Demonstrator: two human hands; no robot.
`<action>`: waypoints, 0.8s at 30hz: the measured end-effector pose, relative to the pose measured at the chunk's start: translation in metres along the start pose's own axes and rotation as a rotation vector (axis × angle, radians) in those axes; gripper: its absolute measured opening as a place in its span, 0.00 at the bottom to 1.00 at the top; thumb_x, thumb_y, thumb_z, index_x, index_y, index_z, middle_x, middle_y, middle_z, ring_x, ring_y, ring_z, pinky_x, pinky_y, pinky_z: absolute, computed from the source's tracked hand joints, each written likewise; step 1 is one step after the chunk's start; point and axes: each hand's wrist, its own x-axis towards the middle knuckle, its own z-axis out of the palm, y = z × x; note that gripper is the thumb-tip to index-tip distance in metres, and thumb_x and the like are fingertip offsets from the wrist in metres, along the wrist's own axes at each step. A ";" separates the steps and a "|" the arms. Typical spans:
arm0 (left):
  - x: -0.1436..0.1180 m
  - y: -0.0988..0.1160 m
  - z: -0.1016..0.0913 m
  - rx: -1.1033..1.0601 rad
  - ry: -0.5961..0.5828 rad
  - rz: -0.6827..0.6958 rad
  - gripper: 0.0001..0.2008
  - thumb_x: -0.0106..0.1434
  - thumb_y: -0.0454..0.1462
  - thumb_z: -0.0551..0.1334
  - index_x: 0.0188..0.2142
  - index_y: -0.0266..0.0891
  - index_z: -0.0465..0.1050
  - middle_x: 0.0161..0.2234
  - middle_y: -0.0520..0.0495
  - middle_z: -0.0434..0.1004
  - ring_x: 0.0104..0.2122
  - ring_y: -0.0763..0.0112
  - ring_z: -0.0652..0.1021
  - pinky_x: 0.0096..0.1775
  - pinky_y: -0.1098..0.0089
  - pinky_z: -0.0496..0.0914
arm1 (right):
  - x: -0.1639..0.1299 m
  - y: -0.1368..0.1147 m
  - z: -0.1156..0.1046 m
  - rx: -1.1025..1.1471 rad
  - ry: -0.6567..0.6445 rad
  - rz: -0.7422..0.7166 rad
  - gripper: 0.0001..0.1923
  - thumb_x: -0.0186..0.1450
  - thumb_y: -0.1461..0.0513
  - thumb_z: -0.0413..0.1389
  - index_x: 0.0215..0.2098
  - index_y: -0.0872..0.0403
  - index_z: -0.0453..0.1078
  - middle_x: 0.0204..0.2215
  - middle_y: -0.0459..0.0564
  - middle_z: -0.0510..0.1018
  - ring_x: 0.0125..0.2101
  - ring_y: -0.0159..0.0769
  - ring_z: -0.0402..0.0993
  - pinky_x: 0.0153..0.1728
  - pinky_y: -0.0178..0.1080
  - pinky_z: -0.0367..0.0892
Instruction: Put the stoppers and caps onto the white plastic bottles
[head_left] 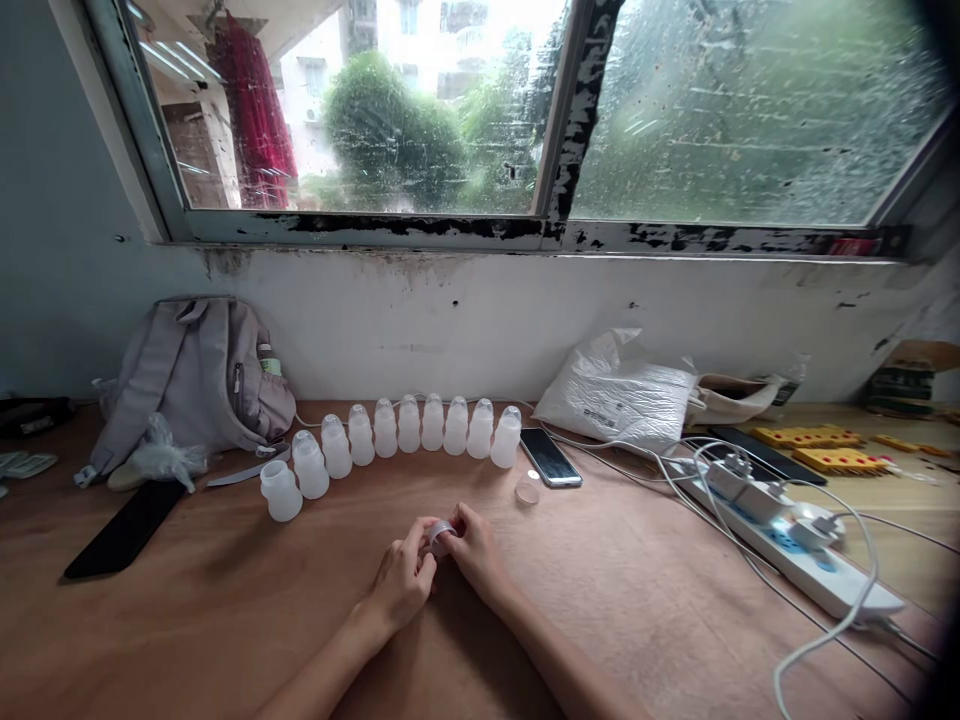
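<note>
My left hand (pixel 406 578) and my right hand (pixel 474 552) meet above the table, fingers closed on a small pale translucent ring-shaped piece (pixel 441 532); the fingers hide part of it. Beyond them, several frosted white bottles with domed tops (pixel 432 425) stand upright in an arc. At the arc's left end is a similar bottle without a domed top (pixel 281 492), its wide neck showing. A clear round cap-like piece (pixel 527 490) lies on the table to the right of my hands, with a small whitish disc beside it.
A phone (pixel 551 458) lies right of the bottles. Farther right are a power strip (pixel 795 545) with loose white cables and a silver plastic bag (pixel 619 395). At the left are a grey backpack (pixel 202 375), a black flat object (pixel 126 530) and a crumpled clear bag (pixel 166 455).
</note>
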 end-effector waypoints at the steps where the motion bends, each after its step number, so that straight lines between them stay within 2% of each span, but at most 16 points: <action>1: -0.001 0.001 0.000 0.012 -0.001 0.005 0.16 0.57 0.33 0.49 0.46 0.43 0.60 0.31 0.50 0.75 0.15 0.77 0.70 0.21 0.74 0.67 | 0.000 0.000 0.001 0.006 0.002 -0.001 0.06 0.47 0.67 0.49 0.18 0.53 0.54 0.15 0.39 0.61 0.18 0.27 0.56 0.19 0.30 0.52; 5: -0.001 0.003 0.002 0.025 0.020 0.007 0.16 0.58 0.36 0.50 0.47 0.43 0.59 0.28 0.50 0.75 0.15 0.75 0.70 0.21 0.74 0.66 | 0.001 0.002 0.003 0.070 -0.005 -0.055 0.05 0.49 0.67 0.48 0.21 0.52 0.55 0.16 0.38 0.60 0.19 0.27 0.56 0.19 0.30 0.53; 8: 0.001 0.003 0.004 0.007 0.052 -0.025 0.13 0.59 0.39 0.50 0.44 0.43 0.62 0.29 0.50 0.75 0.16 0.75 0.70 0.20 0.74 0.65 | 0.000 0.001 0.003 0.114 -0.024 -0.090 0.04 0.50 0.67 0.48 0.23 0.52 0.56 0.18 0.39 0.62 0.20 0.28 0.59 0.21 0.31 0.56; 12: 0.007 -0.002 0.003 -0.032 0.122 -0.060 0.11 0.60 0.41 0.48 0.40 0.42 0.63 0.27 0.52 0.73 0.14 0.77 0.69 0.19 0.75 0.64 | -0.003 -0.006 -0.001 0.181 -0.126 -0.106 0.03 0.56 0.64 0.49 0.30 0.53 0.61 0.22 0.42 0.68 0.22 0.30 0.63 0.23 0.32 0.59; 14: 0.011 -0.007 0.001 -0.074 0.170 -0.118 0.11 0.60 0.41 0.47 0.38 0.41 0.63 0.24 0.53 0.71 0.12 0.78 0.67 0.17 0.75 0.62 | -0.004 -0.009 -0.003 0.230 -0.199 -0.088 0.07 0.60 0.60 0.47 0.34 0.53 0.62 0.23 0.43 0.69 0.21 0.29 0.63 0.22 0.32 0.60; 16: 0.015 -0.014 -0.002 -0.169 0.188 -0.187 0.11 0.60 0.42 0.46 0.36 0.40 0.62 0.21 0.55 0.69 0.10 0.80 0.65 0.13 0.77 0.57 | -0.004 -0.011 -0.005 0.212 -0.207 -0.104 0.11 0.62 0.57 0.45 0.37 0.53 0.64 0.24 0.44 0.69 0.21 0.29 0.63 0.22 0.33 0.60; 18: 0.018 -0.021 -0.004 -0.301 0.169 -0.224 0.11 0.58 0.42 0.47 0.36 0.40 0.61 0.21 0.56 0.67 0.09 0.81 0.63 0.11 0.79 0.51 | -0.003 -0.012 -0.006 0.121 -0.171 -0.178 0.12 0.62 0.56 0.45 0.35 0.53 0.67 0.24 0.45 0.69 0.23 0.31 0.64 0.26 0.34 0.61; 20: 0.020 -0.024 -0.006 -0.411 0.131 -0.237 0.13 0.57 0.44 0.48 0.37 0.40 0.60 0.21 0.57 0.67 0.08 0.82 0.62 0.11 0.80 0.48 | -0.003 -0.012 -0.006 0.027 -0.149 -0.257 0.12 0.62 0.57 0.47 0.29 0.53 0.68 0.24 0.45 0.67 0.25 0.31 0.63 0.28 0.34 0.60; 24: 0.019 -0.021 -0.010 -0.460 0.092 -0.209 0.20 0.58 0.51 0.45 0.40 0.39 0.59 0.20 0.55 0.66 0.09 0.82 0.61 0.11 0.80 0.47 | -0.005 -0.011 -0.007 -0.052 -0.166 -0.323 0.15 0.63 0.59 0.45 0.20 0.54 0.62 0.19 0.44 0.64 0.22 0.30 0.60 0.24 0.33 0.56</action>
